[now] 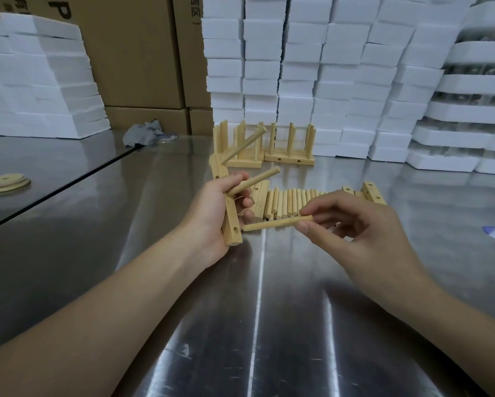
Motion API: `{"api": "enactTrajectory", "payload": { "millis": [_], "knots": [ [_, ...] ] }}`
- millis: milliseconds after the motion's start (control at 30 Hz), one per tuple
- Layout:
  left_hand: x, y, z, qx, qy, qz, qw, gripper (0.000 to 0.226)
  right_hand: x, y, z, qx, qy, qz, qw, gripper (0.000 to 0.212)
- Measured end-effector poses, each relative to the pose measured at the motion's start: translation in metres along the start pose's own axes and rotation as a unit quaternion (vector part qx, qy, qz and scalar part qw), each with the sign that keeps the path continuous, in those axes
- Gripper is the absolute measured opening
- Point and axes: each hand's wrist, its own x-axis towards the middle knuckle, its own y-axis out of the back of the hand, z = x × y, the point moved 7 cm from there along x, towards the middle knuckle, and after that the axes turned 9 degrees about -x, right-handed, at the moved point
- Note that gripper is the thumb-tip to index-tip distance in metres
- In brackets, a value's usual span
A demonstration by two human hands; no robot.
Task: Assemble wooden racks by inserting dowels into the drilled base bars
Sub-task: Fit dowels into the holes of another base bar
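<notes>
Steel counter [269, 325] backed by stacked foam blocks [297, 67]. Two finished racks [290, 156] stand at far centre. The left hand [211, 213] grips a base bar [231, 224] that appears to carry two dowels already; its near hole is empty. The right hand [355, 224] pinches a dowel [275, 223], tip just beside that hole. Loose dowels [292, 202] and spare bars [373, 193] lie beyond, unassembled.

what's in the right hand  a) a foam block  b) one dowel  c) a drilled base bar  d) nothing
b: the right hand pinches a single dowel by one end, its free tip close to the open hole near the end of the base bar that the left hand grips.
</notes>
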Motion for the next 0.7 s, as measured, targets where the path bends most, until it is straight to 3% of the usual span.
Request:
{"api": "enactTrajectory", "payload": {
  "millis": [533,700],
  "knots": [
    [-0.002,-0.005,-0.007,0.037,-0.010,-0.010,0.999,0.008,-0.005,-0.008,-0.011,0.015,0.022,-0.042,0.999,0.014],
    [-0.005,-0.009,-0.008,0.027,-0.007,-0.035,0.999,0.008,-0.005,-0.011,-0.003,0.024,-0.025,-0.052,0.998,0.008]
  ]
}}
